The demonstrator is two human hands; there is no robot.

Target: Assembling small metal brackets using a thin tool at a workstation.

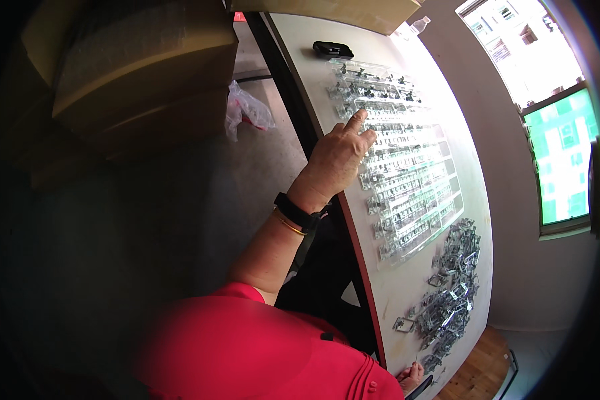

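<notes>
Plastic trays (455,185) — silvery parts (407,179) inside — left hand (337,157) at edge

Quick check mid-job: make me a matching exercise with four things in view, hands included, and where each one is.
1. Left hand
2. Right hand
3. Grey parts
4. Black object

A. Just beyond the far end of the clear trays
B. Heaped loosely between the trays and the table's near end
C. At the left edge of the trays
D. Beside the near end of the heap

Pairs: 1-C, 2-D, 3-B, 4-A
</notes>
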